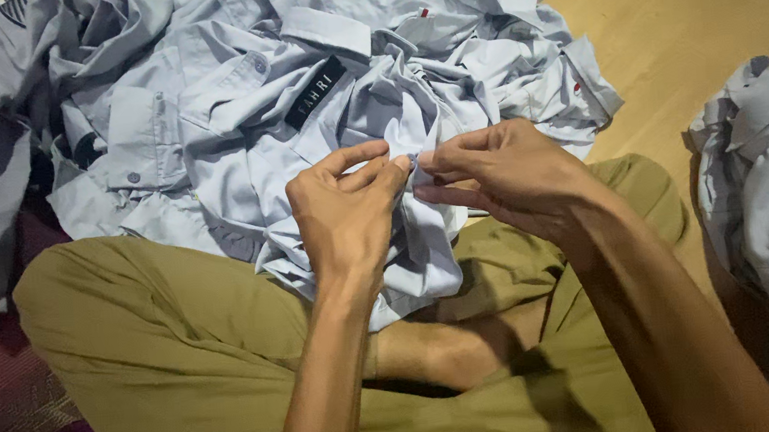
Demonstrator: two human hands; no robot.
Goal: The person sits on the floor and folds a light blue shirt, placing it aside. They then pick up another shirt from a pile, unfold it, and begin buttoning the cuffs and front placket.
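Both hands working one small spot on a pale blue shirt (397,143). Left hand (345,211) pinched shut on a fold of the fabric, thumb and forefinger pressed together at the tips. Right hand (501,174) closed on the same fold from the other side, fingertips almost meeting the left's (can't make out what's between them, maybe a button or a thread, too small to tell). Shirt draped over the lap just under and beyond both hands, spilling onto olive trousers (168,348).

Past the hands, a big rumpled pile of shirts (168,87) in the same pale blue, with a black name patch (314,92) just up and left of the left hand. Off to the right of the right hand, a second, smaller heap (760,172) on the wooden floor (687,23).

Progress-wise: looks mid-job on this one shirt, nowhere near folded or set aside. Most of the pile beyond the hands looks untouched, so plenty left; the smaller heap could be the finished lot, but only a guess.
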